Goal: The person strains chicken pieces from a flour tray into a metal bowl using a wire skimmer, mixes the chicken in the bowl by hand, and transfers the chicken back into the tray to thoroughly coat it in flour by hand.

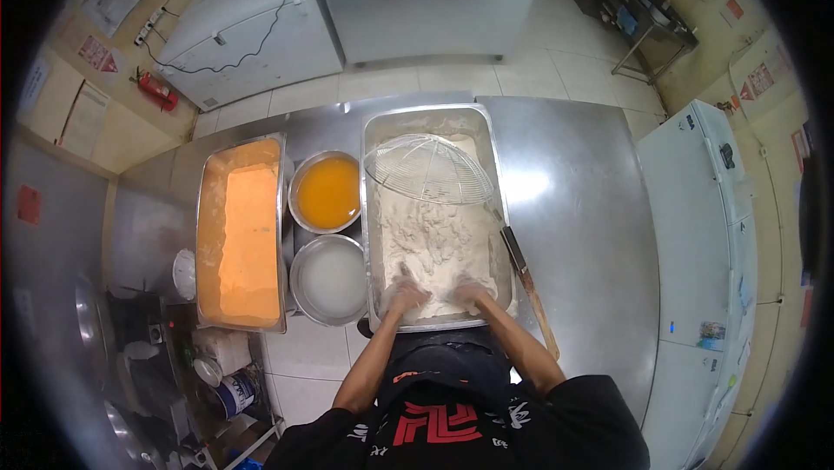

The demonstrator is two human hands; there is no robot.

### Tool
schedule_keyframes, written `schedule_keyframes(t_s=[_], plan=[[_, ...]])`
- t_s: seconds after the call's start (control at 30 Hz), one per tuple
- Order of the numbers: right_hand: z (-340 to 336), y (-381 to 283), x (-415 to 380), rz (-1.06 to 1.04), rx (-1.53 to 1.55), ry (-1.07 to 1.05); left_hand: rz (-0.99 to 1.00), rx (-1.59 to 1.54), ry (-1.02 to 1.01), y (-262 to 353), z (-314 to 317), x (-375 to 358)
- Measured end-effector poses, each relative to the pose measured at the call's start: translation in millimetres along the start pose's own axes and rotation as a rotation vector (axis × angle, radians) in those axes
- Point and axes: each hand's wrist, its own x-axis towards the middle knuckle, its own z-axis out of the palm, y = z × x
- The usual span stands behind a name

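A deep metal tray (pixel 499 153) holds pale, lumpy flour (pixel 432 240). At its near end, my left hand (pixel 406 293) reaches into the flour on the left side. My right hand (pixel 471 293) is in the flour to the right, apart from the left one. Both hands are dusted white and blurred, and their fingers are partly buried, so whether they grip anything does not show. A round wire skimmer (pixel 427 169) rests over the far half of the tray. Along the tray's right rim lies a long handle (pixel 532 292), black above and wooden below.
Left of the tray stand a metal bowl of orange-yellow liquid (pixel 329 193) and a bowl of cloudy liquid (pixel 330 279). Further left is a tray of orange powder (pixel 248 240). The steel table (pixel 582 235) extends right toward white cabinets (pixel 699 244). A chest freezer (pixel 252 40) stands behind.
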Motion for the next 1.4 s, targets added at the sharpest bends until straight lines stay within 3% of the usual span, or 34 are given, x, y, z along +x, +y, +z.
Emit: schedule_keyframes(t_s=[0.07,0.1,0.13,0.2,0.23,0.27,0.3,0.33,0.4,0.47,0.5,0.57,0.6,0.67,0.7,0.73,0.8,0.87,0.9,0.97,1.0,1.03,1.13,1.2,1.23,1.27,1.3,1.33,1.4], plan=[[3.8,4.1,14.5,0.048,0.341,-0.138,-0.321,-0.321,-0.186,11.3,-24.2,17.2],[-4.1,-8.8,25.7,0.386,0.680,-0.127,-0.265,-0.585,-0.187,-7.9,-2.1,27.8],[-11.8,-11.3,29.2,0.380,0.683,-0.127,-0.202,-0.843,-0.181,-21.2,7.3,39.5],[-24.5,-13.4,32.7,0.192,1.741,0.180,-0.337,-0.786,-0.348,-11.5,-15.4,47.4],[-31.2,-10.3,29.1,0.196,1.742,0.175,-0.322,-1.298,-0.194,-9.1,-22.6,45.4],[-39.9,-4.0,21.8,0.188,1.506,0.151,-0.291,-1.803,-0.012,-8.3,-26.1,43.7],[-49.7,3.7,13.1,0.177,1.270,0.128,-0.315,-1.773,-0.137,-11.9,-31.1,43.4],[-60.3,11.0,4.9,0.164,1.032,0.105,-0.318,-1.776,-0.138,-24.5,-24.8,39.0],[-65.2,18.2,-11.6,0.141,0.523,-0.004,0.188,-0.126,-0.112,-48.8,-4.2,26.7],[-41.3,16.8,-19.6,0.116,0.113,-0.096,0.094,-0.105,-0.505,-26.6,-10.8,2.2],[-19.3,18.5,-15.8,0.106,-0.022,-0.132,0.095,-0.103,-0.501,-12.6,-5.2,4.8],[18.9,22.6,5.9,0.097,-0.127,-0.216,0.376,0.494,-0.724,11.6,11.3,8.9],[30.4,24.3,17.9,0.117,-0.064,-0.242,0.377,0.492,-0.726,1.9,28.5,7.0],[29.7,21.3,25.2,0.262,0.332,-0.159,-0.168,-0.615,-0.651,-41.2,76.0,19.5],[19.9,16.6,21.3,0.358,0.695,0.013,-0.420,-1.165,-0.514,-40.6,51.4,28.7],[10.0,14.0,18.9,0.387,0.976,0.185,-0.305,-1.210,-0.350,-37.7,28.5,23.7],[23.2,41.0,34.2,0.272,0.361,0.550,-0.094,-1.036,-0.136,3.2,-65.7,23.1],[-3.8,36.8,41.4,0.124,-0.274,0.856,-0.055,-0.571,-0.074,14.5,-97.6,38.0],[-61.7,5.4,34.6,0.290,-0.052,0.678,-0.121,-0.023,-0.063,4.8,-83.5,47.9],[-41.5,27.0,60.4,0.193,-0.036,0.390,-0.115,0.047,-0.051,6.1,-64.1,67.0],[-38.8,28.5,61.5,0.193,-0.037,0.389,-0.106,0.115,-0.035,9.2,-58.6,73.2],[-39.2,31.1,64.1,0.138,0.053,0.379,-0.106,0.113,-0.028,9.5,-55.8,79.5],[-82.7,-14.3,46.5,-0.038,0.328,0.320,-0.028,-0.233,-0.247,10.0,-72.3,85.8],[-76.8,-6.9,50.9,-0.094,0.425,0.290,-0.043,-0.405,-0.452,-1.0,-81.6,91.5],[-65.8,14.9,62.0,-0.004,0.295,0.134,-0.041,-0.403,-0.454,-2.0,-86.8,87.3],[-59.9,28.6,70.7,0.087,0.165,-0.020,0.094,-0.430,-0.285,1.5,-99.9,79.2],[-84.2,16.5,65.3,0.089,0.169,-0.018,0.228,-0.454,-0.115,2.6,-107.3,76.1],[-120.4,-4.6,52.4,0.230,0.115,0.018,0.230,-0.455,-0.118,0.1,-106.1,80.9],[-159.1,-20.4,49.3,0.412,0.067,0.103,0.276,-0.037,-0.161,-9.7,-93.9,102.0]])
